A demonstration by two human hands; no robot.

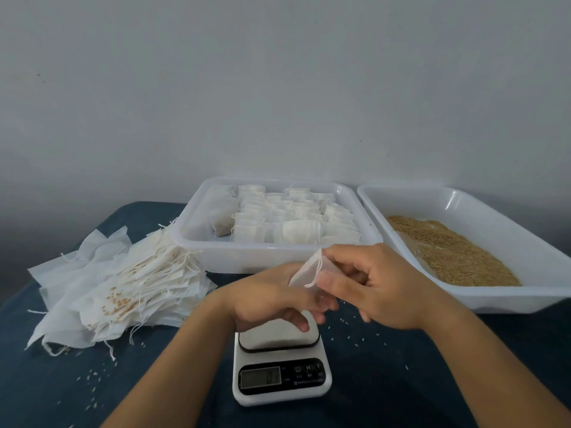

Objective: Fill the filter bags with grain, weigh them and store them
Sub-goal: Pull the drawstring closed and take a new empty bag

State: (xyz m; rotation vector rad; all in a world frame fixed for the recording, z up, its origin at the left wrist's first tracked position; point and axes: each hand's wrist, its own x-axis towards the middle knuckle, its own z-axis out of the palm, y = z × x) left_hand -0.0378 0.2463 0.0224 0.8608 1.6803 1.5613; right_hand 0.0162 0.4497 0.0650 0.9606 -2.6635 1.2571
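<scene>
Filter bag (304, 271): I see thin white mesh, drawstring looped.
Right hand (380, 288): pinching it.
Left hand (272, 299): fingers curled; grip unclear.

1. On the black control panel of the kitchen scale (281, 369), a round power symbol and the letters "M" and "T" can be read on three buttons.
2. Small print is seen beneath those buttons and along the panel's lower edge, but it is too small and blurred to be read.
3. No digits can be made out on the scale's grey display (260, 377).
4. No other text, label or brand is legible.
</scene>
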